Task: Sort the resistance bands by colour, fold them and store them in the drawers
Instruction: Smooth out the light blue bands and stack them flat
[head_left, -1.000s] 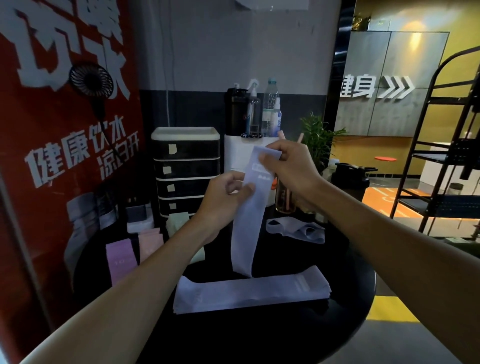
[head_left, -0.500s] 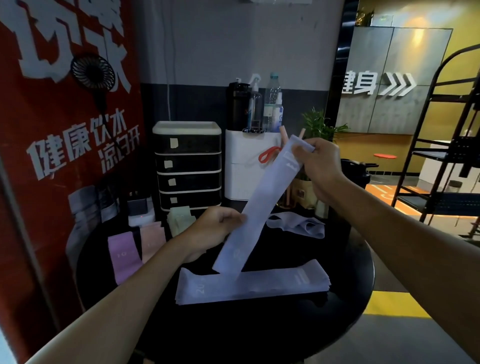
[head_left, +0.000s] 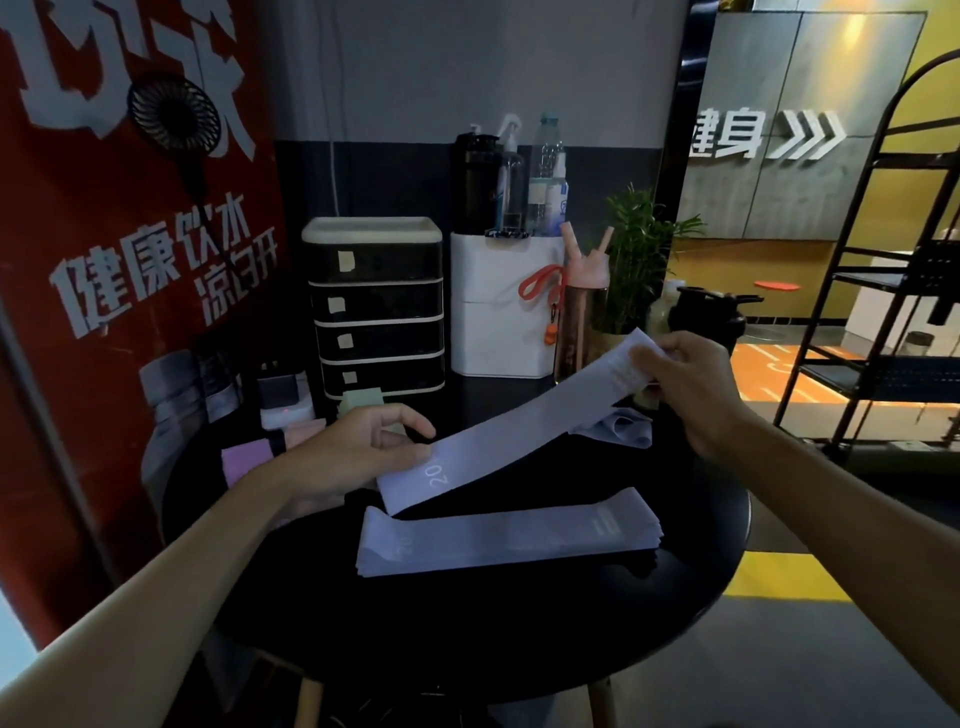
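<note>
Two hands are holding a single lavender band (head_left: 519, 431) stretched out between them. The left hand (head_left: 358, 457) is pinching the near-left end, the one printed with "20", between thumb and curled fingers. The right hand (head_left: 691, 384) is pinching the far-right end the same way. The band is slanting upward from left to right above the round black table (head_left: 467, 634). Its low corner is hanging close over the left end of a flat stack of lavender bands (head_left: 509, 540) lying across the table's middle; whether they are touching cannot be told. A loose crumpled band (head_left: 623, 428) is lying just beyond, below the right hand. At the far left, folded purple (head_left: 241, 462) and pale green (head_left: 361, 402) bands are resting near a black drawer unit (head_left: 376, 306) with paper labels on its fronts. Right of it, a white box (head_left: 498, 306) is carrying bottles, and a pink bottle (head_left: 582, 312) is standing beside it.
</note>
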